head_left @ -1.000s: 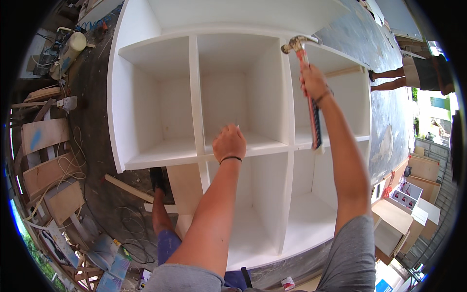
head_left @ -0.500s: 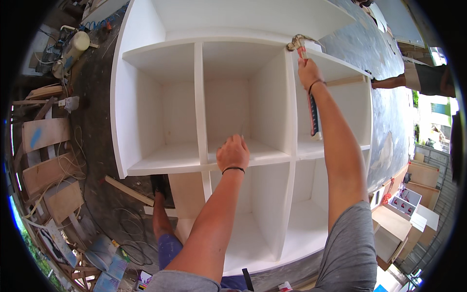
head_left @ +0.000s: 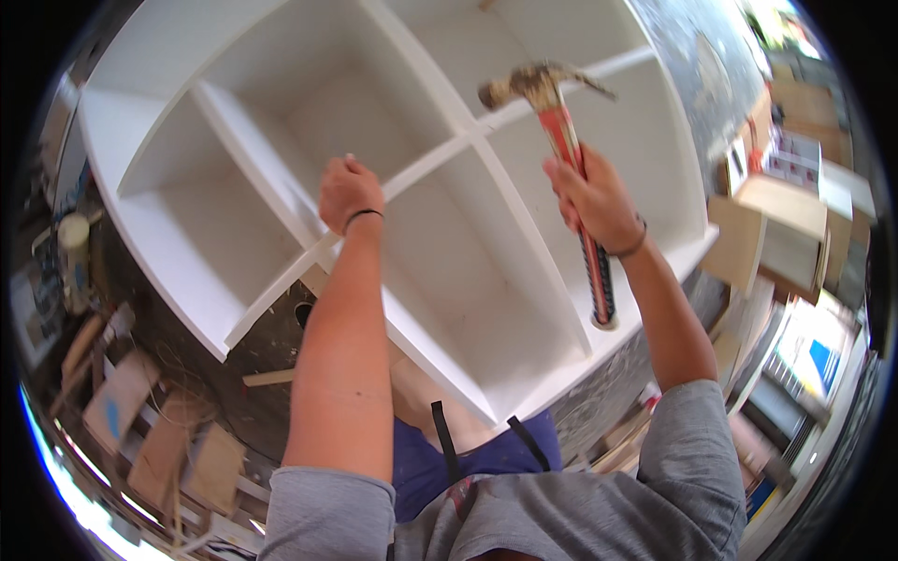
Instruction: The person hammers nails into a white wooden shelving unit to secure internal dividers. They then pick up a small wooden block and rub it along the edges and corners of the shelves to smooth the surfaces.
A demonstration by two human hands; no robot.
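As right fingers (head_left: 572, 184) grip hammer (head_left: 560, 136), left fingers (head_left: 339, 178) near white cubbies (head_left: 468, 138)

A woodworking shop, this, no mistaking it! There's a hammer (head_left: 561, 136) up over a big white shelf unit (head_left: 475, 140) filling the middle. Loose wooden boards (head_left: 168, 451) crowd the lower left, with a cream tank (head_left: 75, 232) above them, a bit blurred. Over on the right, bare wooden boxes (head_left: 734, 245) cluster together, the grey floor (head_left: 678, 56) is patchy, and daylight (head_left: 778, 23) glares at upper right.
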